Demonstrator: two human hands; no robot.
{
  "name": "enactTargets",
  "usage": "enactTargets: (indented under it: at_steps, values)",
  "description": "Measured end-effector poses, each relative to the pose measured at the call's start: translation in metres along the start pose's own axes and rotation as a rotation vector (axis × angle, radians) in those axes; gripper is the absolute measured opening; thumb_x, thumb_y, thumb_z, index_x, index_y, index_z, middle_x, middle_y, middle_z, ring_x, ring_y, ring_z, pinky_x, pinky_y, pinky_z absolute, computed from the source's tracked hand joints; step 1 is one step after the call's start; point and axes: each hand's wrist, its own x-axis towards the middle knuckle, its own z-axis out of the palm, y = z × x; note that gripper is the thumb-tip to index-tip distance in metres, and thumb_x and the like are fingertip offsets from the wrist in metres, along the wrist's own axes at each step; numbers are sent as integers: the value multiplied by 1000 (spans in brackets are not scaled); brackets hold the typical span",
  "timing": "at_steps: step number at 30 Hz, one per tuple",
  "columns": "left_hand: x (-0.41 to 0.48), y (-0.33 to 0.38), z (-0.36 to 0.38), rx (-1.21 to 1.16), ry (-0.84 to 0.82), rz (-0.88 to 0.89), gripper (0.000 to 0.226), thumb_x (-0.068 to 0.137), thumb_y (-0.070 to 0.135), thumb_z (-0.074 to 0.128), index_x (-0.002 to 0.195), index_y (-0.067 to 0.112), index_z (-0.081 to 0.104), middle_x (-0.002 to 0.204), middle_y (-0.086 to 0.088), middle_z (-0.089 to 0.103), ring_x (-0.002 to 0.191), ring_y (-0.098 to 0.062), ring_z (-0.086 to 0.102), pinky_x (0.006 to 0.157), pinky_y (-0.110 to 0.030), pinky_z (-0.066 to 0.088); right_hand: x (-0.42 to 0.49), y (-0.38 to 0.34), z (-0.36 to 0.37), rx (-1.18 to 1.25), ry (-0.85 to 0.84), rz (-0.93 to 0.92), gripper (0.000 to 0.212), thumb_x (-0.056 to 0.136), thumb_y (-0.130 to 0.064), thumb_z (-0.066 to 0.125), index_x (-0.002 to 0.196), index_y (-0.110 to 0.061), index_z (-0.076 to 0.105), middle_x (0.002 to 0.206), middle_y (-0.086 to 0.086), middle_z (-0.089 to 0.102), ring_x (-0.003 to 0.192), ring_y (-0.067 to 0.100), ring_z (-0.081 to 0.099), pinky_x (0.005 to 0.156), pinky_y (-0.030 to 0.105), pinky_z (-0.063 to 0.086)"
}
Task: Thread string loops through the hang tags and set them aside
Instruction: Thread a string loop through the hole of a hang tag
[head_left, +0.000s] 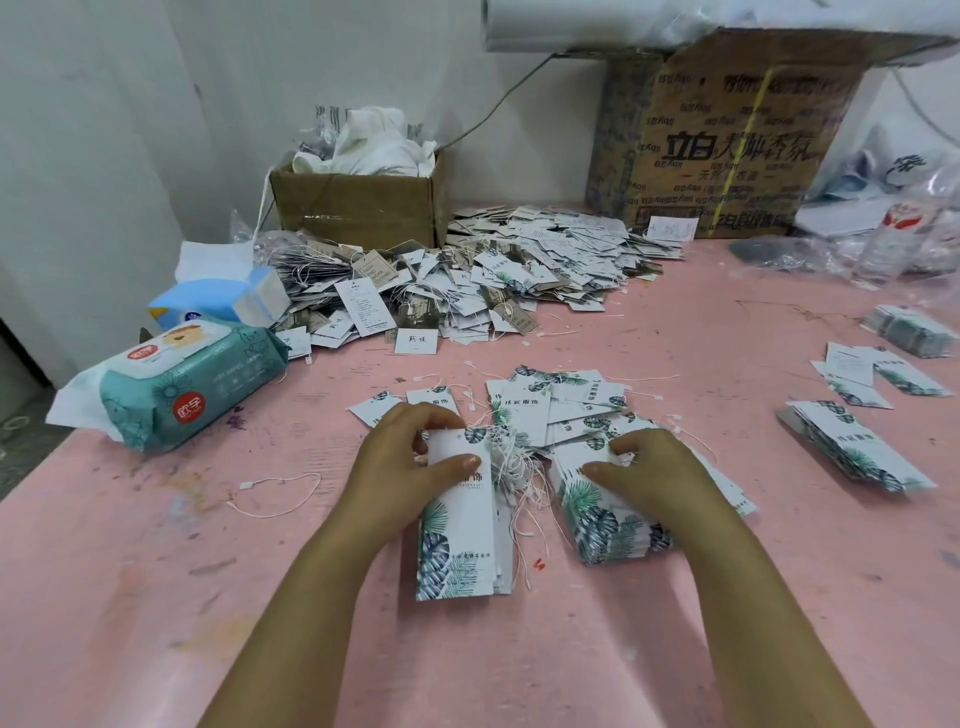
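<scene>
My left hand (410, 457) grips the top of a stack of white hang tags with green leaf print (457, 540), thumb across the top tag. A bundle of white string loops (511, 470) hangs from that stack's top end. My right hand (649, 470) rests with curled fingers on a second fanned stack of the same tags (602, 525) just to the right. More loose leaf tags (561, 400) lie scattered behind both hands.
A big heap of strung tags (467, 280) lies at the back before a small cardboard box (358, 208). A wet-wipes pack (176, 379) and tissue pack (223, 299) sit left. Tag stacks (857, 452) lie right, a large carton (727, 145) behind. A loose string (280, 493) lies left.
</scene>
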Motion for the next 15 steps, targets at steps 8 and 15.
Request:
enactTargets:
  at_steps: [8, 15]
  values:
    - [0, 8, 2, -358, 35, -124, 24, 75, -1, 72, 81, 22, 68, 86, -4, 64, 66, -15, 53, 60, -27, 48, -1, -2, -3, 52, 138, -18, 35, 75, -34, 74, 96, -19, 51, 87, -3, 46, 82, 19, 48, 66, 29, 34]
    - [-2, 11, 5, -394, 77, -163, 14, 78, 3, 71, 74, 16, 70, 65, 0, 64, 60, -9, 55, 58, -22, 45, -2, -7, -6, 455, -18, -81, 31, 90, -18, 58, 62, -11, 47, 35, -11, 30, 29, 5, 26, 33, 15, 20]
